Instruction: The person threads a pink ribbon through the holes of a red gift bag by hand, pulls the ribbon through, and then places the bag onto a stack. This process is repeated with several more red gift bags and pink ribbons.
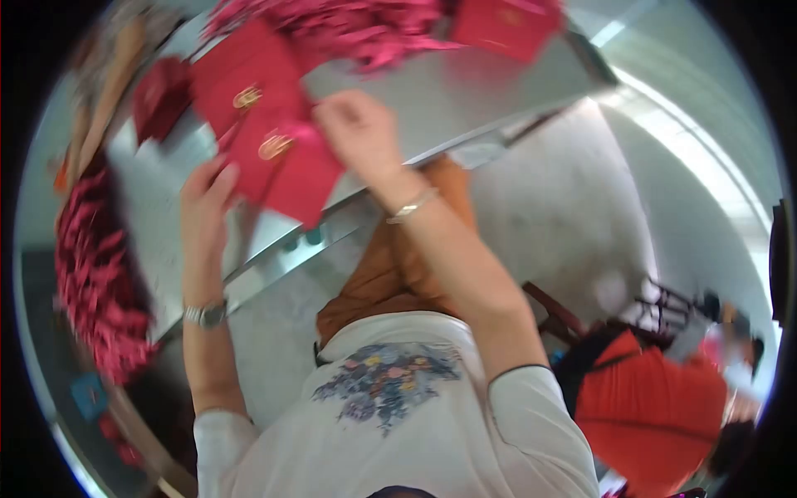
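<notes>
A flat red bag-like piece with a gold emblem (290, 170) hangs tilted over the table's near edge, between my two hands. My left hand (207, 187), with a watch on its wrist, is closed on its left edge. Curled at its upper right edge is my right hand (357, 133), a bracelet on the wrist. A blurred pink streak shows near the right fingertips; what they pinch I cannot make out. Just beyond lies another red piece with a gold emblem (241, 75), partly overlapped by the nearer one.
Pink-red strips (357, 29) are heaped at the table's far side, beside another red piece (506, 29). A dark red item (162, 95) sits at left. More strips (95, 282) pile up at the left edge. A person in red (656, 407) is at lower right.
</notes>
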Available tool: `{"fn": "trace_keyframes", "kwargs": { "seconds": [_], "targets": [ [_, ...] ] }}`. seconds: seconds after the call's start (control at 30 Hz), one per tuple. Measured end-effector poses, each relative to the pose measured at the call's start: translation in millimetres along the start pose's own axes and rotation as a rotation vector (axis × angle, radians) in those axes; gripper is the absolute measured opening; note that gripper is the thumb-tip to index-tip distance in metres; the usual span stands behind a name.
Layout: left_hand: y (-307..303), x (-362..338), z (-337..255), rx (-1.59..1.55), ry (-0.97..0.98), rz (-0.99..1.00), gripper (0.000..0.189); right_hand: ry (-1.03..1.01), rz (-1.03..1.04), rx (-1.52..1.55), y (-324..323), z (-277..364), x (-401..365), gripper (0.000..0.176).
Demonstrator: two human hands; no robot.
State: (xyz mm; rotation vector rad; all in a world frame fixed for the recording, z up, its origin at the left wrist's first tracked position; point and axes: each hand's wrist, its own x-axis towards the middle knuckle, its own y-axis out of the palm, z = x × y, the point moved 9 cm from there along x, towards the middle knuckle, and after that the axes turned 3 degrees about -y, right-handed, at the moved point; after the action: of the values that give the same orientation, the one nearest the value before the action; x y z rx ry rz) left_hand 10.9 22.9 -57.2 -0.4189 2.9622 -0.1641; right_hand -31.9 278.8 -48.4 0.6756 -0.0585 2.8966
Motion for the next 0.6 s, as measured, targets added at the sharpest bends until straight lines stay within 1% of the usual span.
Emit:
{"fn": "trace_keyframes", "kwargs": {
  "seconds": [0.03,0.07,0.1,0.13,0.17,0.2,0.23,0.27,0.33,0.37,0.4,0.43,0.5,0.53,0.6],
  "targets": [
    [2.0,10.6,-3.4,0.066,0.083,0.076,0.026,-0.046,-0.014,-0.003,-3.4,3.1,2.0,0.013],
    [8.2,13.2,-10.6,0.125,0.082,0.079,0.023,-0.001,-0.013,0.016,-4.1,0.8,0.9,0.012],
    [20.9,12.3,-30.6,0.174,0.113,0.111,0.023,-0.1,-0.039,-0.088,-10.5,18.7,7.1,0.011],
    [28.9,17.1,-37.9,0.206,0.153,0.138,0.024,-0.198,-0.022,-0.12,-11.8,29.4,9.8,0.009],
    [35.3,20.7,-41.9,0.232,0.192,0.175,0.025,-0.267,0.009,-0.23,-7.6,44.2,9.9,0.008],
    [41.6,20.5,-43.0,0.239,0.15,0.182,0.025,-0.339,0.033,-0.345,-4.6,59.0,9.0,0.007],
    [47.5,22.4,-42.7,0.246,0.105,0.198,0.026,-0.32,0.1,-0.356,1.5,56.7,9.8,0.007],
    [58.1,25.6,-43.2,0.15,0.11,0.288,0.025,-0.326,0.118,-0.349,3.7,59.3,9.9,0.007],
    [68.3,29.7,-42.8,0.149,0.07,0.277,0.025,-0.567,0.193,-0.645,16.6,78.0,6.8,0.008],
    [72.3,29.9,-41.9,0.15,0.043,0.287,0.024,-0.653,0.168,-0.66,20.5,84.2,2.9,0.008],
    [74.7,33.5,-37.6,0.132,0.013,0.305,0.023,-0.654,0.179,-0.657,23.0,84.6,0.7,0.008],
    [74.4,37.6,-36.0,0.129,0.007,0.298,0.023,-0.687,0.231,-0.702,29.1,86.0,-5.0,0.008],
    [80.4,40.3,-27.6,0.093,-0.075,0.394,0.021,-0.71,0.329,-0.754,42.4,79.5,-13.2,0.008],
    [79.0,41.9,-26.4,0.093,-0.089,0.391,0.021,-0.699,0.339,-0.749,45.0,71.7,-13.4,0.008],
    [83.4,41.5,-29.0,0.081,-0.077,0.478,0.02,-0.616,0.3,-0.633,44.3,58.0,-8.4,0.007]
  ]
}}
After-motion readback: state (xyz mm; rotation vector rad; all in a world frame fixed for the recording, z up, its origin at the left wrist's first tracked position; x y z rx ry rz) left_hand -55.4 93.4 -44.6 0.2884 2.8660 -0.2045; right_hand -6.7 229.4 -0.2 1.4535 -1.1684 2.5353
